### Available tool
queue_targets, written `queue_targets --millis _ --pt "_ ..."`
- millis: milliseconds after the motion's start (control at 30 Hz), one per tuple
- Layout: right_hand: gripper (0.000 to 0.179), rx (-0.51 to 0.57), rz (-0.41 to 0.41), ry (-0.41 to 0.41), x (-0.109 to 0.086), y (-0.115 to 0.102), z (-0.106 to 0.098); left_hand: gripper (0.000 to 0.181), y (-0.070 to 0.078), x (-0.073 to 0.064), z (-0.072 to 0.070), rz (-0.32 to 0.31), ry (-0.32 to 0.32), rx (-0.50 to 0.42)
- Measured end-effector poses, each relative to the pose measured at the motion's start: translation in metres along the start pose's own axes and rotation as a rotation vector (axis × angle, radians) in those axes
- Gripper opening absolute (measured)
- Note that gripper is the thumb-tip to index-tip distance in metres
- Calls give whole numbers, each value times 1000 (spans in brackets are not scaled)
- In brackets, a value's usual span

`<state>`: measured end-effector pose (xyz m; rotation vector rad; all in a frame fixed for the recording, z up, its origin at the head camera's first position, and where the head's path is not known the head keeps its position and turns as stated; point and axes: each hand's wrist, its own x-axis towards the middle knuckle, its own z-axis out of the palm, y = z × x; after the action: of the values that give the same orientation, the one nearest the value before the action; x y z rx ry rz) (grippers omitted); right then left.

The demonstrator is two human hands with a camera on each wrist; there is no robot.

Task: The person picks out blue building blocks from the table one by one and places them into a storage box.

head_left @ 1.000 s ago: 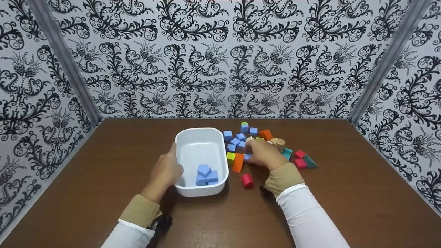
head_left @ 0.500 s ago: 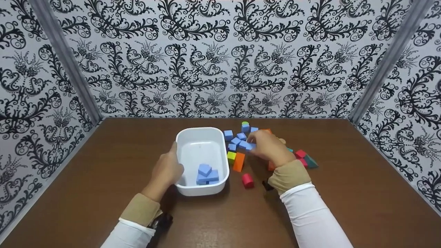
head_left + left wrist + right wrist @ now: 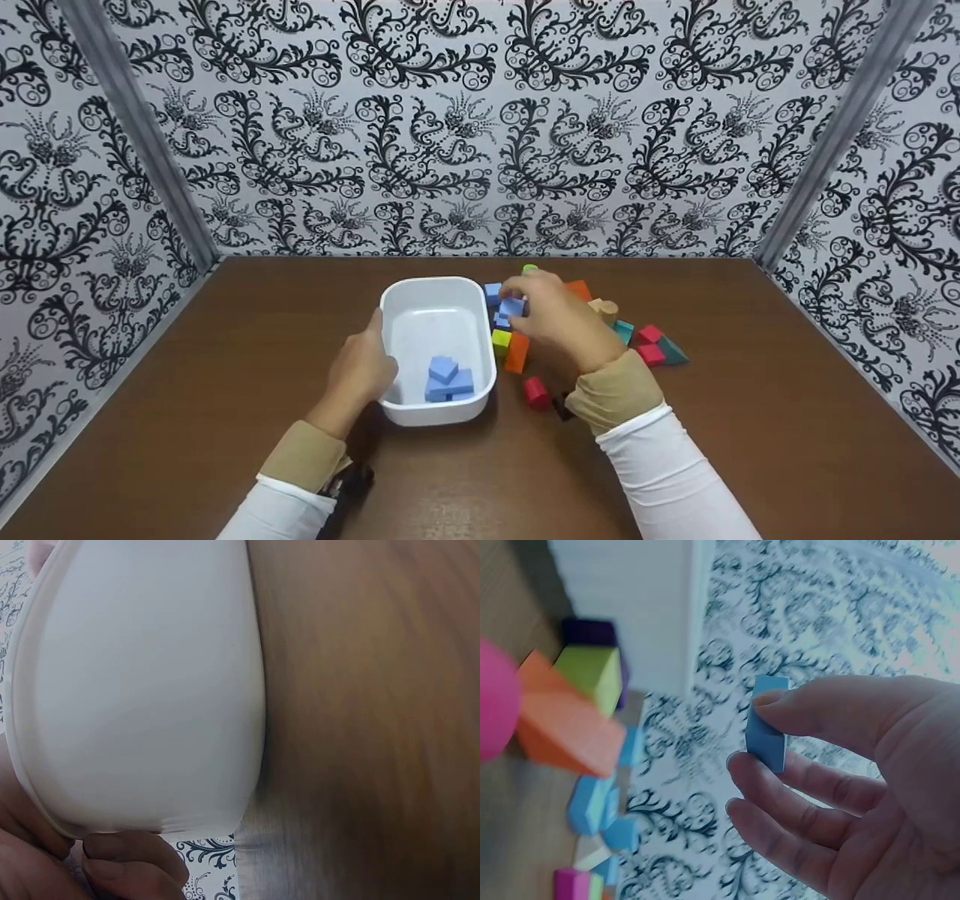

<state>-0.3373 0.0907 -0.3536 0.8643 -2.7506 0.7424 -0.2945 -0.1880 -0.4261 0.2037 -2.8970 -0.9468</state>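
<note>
My left hand (image 3: pixel 364 367) grips the left rim of a white plastic tub (image 3: pixel 431 326). In the left wrist view, curled fingers (image 3: pixel 139 866) show at the tub's edge. Inside the tub, near its front right, lie several blue blocks (image 3: pixel 450 384). My right hand (image 3: pixel 555 307) hangs over the pile just right of the tub. Between thumb and fingers it pinches a small blue block (image 3: pixel 767 727), lifted off the table. Part of the pile is hidden under this hand in the head view.
Around the right hand lie a yellow-green block (image 3: pixel 501 341), an orange block (image 3: pixel 517 352), a red cylinder (image 3: pixel 535 392), natural wood pieces (image 3: pixel 608 312) and a teal block (image 3: pixel 623 331). Farther right are red blocks (image 3: pixel 651 354) and a dark green triangle (image 3: pixel 674 350). Patterned walls (image 3: pixel 465 135) enclose the table.
My right hand has lifted the blue block from the pile and moved left toward the tub. The left hand and tub stay in place.
</note>
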Motion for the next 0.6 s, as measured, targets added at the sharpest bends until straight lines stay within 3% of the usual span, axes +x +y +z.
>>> queue_targets --millis 333,600 --pt "33 -41 -134 -7 -1 -35 26 86 -1 -4 -1 -12 7 -5" --pt "34 -17 -176 -68 -2 -43 42 85 2 -2 -2 -5 6 7"
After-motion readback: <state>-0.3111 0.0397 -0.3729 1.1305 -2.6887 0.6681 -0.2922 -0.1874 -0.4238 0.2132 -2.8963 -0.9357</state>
